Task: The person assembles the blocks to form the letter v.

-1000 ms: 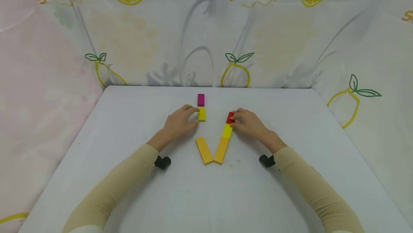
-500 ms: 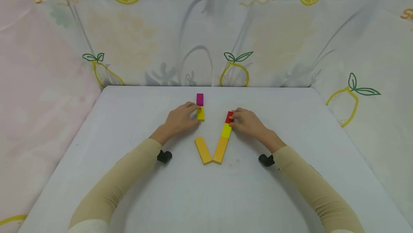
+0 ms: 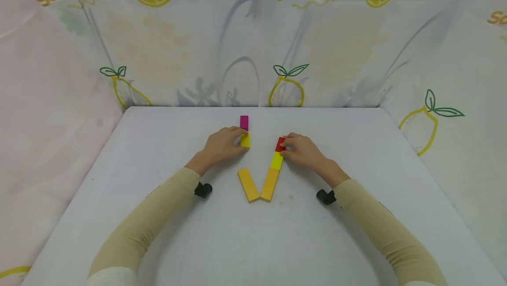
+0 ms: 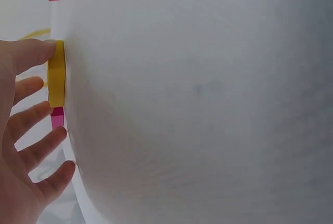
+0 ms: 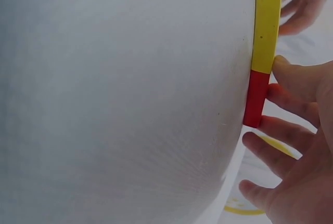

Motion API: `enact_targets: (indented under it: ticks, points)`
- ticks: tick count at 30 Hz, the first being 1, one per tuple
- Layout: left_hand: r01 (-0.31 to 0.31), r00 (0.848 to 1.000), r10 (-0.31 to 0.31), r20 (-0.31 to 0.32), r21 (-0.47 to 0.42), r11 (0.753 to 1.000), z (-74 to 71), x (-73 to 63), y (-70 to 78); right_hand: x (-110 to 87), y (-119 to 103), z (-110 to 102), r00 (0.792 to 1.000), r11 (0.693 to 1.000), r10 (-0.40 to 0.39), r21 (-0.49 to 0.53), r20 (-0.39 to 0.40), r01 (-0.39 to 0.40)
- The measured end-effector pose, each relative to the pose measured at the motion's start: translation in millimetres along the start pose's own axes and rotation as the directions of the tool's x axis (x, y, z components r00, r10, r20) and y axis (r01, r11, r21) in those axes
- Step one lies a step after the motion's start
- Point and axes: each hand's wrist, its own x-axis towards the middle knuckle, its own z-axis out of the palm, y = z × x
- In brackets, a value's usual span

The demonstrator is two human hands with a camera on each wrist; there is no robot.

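Six blocks on the white surface (image 3: pixel 253 242), all visible only in the head view: purple block (image 3: pixel 244 122), near yellow block (image 3: pixel 245 143), red block (image 3: pixel 279 143), second yellow block (image 3: pixel 277 161), right orange block (image 3: pixel 270 185), left orange block (image 3: pixel 248 185). Orange pair meets at the near ends, V shape; right arm of the V runs orange, yellow, red, end to end. Near yellow block sits beyond the left orange block, gap between, purple just past it. Left hand (image 3: pixel 223 144): grip partly closed, has the near yellow block lengthwise; left wrist view shows thumb at one end, a fingertip at the other, remaining fingers spread, which the head view hides. Same view catches only the red block's end and a bit of the other hand, no orange. Right hand (image 3: pixel 303 150): grip half open, fingertips against the red block's side and end, thumb by the red-yellow seam, on the yellow side in the right wrist view; can't tell if it pinches. That view shows the seam closed, orange just a sliver. Black gadgets (image 3: pixel 203 190) at both wrists and lemon-print cloth (image 3: pixel 340 48) behind: head view.
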Motion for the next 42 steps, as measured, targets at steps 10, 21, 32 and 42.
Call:
enact_targets:
  ticks: [10,21,32,42]
  points:
    - [-0.017,1.0,0.017,0.004,-0.009,1.0,-1.6,-0.4,0.0,-1.1,-3,-1,1.0,1.0,0.011,0.002,0.006,-0.011]
    - [-0.004,1.0,0.004,-0.003,-0.027,1.0,-0.3,-1.2,0.0,-0.5,-1,-1,1.0,1.0,0.008,0.001,0.011,-0.008]
    - [0.01,0.999,-0.013,-0.036,-0.072,0.997,-0.3,-15.0,0.1,-2.2,-4,-4,0.999,1.0,0.022,0.012,0.027,-0.022]
    - [0.013,0.998,-0.018,-0.054,-0.096,0.995,-2.0,-31.0,0.1,-1.8,-2,-3,1.0,1.0,0.012,0.025,0.019,-0.013]
